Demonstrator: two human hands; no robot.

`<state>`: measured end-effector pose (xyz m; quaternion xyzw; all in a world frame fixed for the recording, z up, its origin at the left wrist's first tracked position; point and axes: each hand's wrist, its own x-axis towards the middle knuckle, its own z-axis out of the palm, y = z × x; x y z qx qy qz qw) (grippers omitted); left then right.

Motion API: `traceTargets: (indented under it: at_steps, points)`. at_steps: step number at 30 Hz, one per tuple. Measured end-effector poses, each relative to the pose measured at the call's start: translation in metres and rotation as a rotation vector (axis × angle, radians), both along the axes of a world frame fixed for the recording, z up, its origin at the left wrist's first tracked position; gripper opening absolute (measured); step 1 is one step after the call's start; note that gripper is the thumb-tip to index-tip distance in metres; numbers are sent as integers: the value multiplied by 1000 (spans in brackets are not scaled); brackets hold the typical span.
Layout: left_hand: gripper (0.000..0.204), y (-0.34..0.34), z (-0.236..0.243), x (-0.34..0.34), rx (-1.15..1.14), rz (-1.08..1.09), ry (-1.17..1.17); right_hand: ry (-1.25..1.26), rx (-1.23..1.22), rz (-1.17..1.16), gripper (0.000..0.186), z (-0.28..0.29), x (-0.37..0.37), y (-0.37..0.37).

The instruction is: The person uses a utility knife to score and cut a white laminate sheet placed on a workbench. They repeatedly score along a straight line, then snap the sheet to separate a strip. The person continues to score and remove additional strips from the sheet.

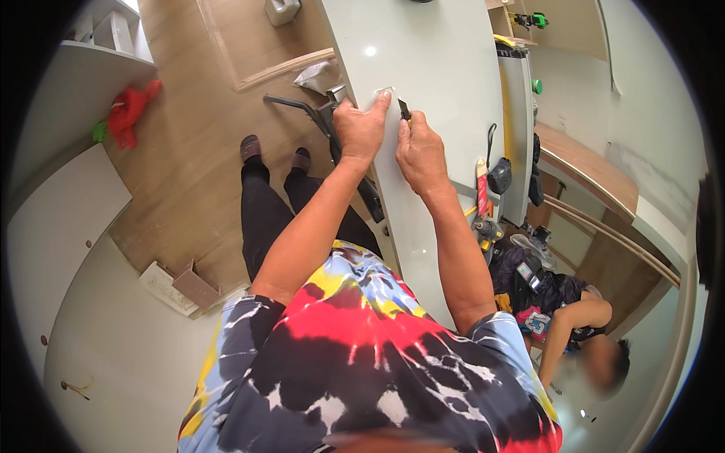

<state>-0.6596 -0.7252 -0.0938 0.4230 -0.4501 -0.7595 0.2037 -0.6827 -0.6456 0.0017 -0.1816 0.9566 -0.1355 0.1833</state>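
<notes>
A long, glossy white panel (442,53) lies before me. My left hand (359,132) is closed over its left edge, fingers curled down and partly hidden, thumb pressing on the top. Under that thumb tip is a small pale, clear-looking piece (388,90), too small to make out. My right hand (421,151) grips a utility knife (405,110), its dark blade end pointing away from me, just right of the left thumb. Most of the knife's handle is hidden in my fingers.
A black metal stand (326,124) shows beneath the panel's left edge. Right of the panel are a tape measure (499,176), a red-and-white tool (482,181) and a power drill (488,229). Another person (563,325) sits low at the right. Red cloth (130,113) lies at the left.
</notes>
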Motion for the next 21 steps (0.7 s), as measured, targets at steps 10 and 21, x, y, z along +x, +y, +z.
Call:
traceTargets:
  at_steps: [10,21]
  points:
    - [28,0,-1,1,12,4,48,155,103,143,17,-14,-18,-11]
    - [27,0,-1,0,-22,23,72,67,105,130,18,-7,-18,-12]
